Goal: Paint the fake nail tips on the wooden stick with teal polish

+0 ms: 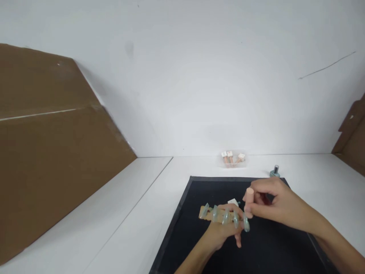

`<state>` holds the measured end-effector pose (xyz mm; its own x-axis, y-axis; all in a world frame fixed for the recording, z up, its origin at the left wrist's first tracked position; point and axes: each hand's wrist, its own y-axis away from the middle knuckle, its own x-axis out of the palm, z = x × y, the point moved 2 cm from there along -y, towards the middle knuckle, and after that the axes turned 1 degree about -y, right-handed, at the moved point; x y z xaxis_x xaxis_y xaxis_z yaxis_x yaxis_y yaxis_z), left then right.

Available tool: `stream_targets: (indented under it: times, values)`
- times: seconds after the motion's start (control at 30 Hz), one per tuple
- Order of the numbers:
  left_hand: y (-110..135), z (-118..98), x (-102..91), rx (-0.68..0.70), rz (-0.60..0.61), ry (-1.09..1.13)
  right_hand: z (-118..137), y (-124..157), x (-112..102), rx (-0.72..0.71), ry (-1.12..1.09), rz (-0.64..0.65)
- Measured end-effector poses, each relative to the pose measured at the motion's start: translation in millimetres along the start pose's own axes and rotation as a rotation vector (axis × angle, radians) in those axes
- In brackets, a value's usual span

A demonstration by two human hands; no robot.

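My left hand (221,230) is closed around a tan strip (203,213) that carries a row of several glossy pale-green false nails (225,217). Its fingers are partly hidden behind the nails. My right hand (269,199) pinches a pink cylindrical cap (249,196) between thumb and fingers. The cap stands nearly upright, just above the rightmost nail (246,222); whether a brush comes out beneath it I cannot tell. Behind my left hand, a small white block-like piece (233,202) shows, partly covered by the fingers.
Both hands are over a black mat (196,194) on a white table (142,201). Beyond it stand a clear tray (238,165) of small white-topped pieces and a green bottle (274,173) with a grey cap. Cardboard panels (51,152) rise at the left and right, with a white wall behind.
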<state>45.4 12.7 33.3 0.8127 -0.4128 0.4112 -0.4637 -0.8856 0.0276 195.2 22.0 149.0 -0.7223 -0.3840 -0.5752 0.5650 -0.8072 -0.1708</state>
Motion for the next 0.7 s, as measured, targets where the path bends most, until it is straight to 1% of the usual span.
stream_targets:
  times: [0.1, 0.17, 0.23, 0.37, 0.43, 0.47, 0.6, 0.7]
  values:
    - [-1, -7, 5.5, -0.02, -0.053, -0.06, 2, -2, 1, -0.032, -0.026, 0.103]
    - [-1, -8, 7.1, -0.025, -0.081, -0.079, 0, -4, 2, -0.034, -0.024, 0.114]
    - [0, -7, 6.1, -0.025, -0.085, -0.079, -5, -5, 3, -0.009, -0.005, 0.08]
    - [2, 1, -0.3, -0.028, -0.062, -0.099, -13, -5, 3, 0.061, 0.048, -0.073]
    - [2, 3, -2.6, -0.035, -0.065, -0.117, -15, -4, 2, 0.07, 0.037, -0.094]
    - [2, 4, -3.0, -0.037, -0.07, -0.123, -15, -4, 1, 0.07, 0.02, -0.075]
    - [-2, 2, -1.9, -0.045, -0.094, -0.167, -15, -7, 3, 0.036, -0.05, 0.093]
    - [-4, 2, -1.2, -0.041, -0.099, -0.192, -16, -9, 4, -0.006, -0.039, 0.136]
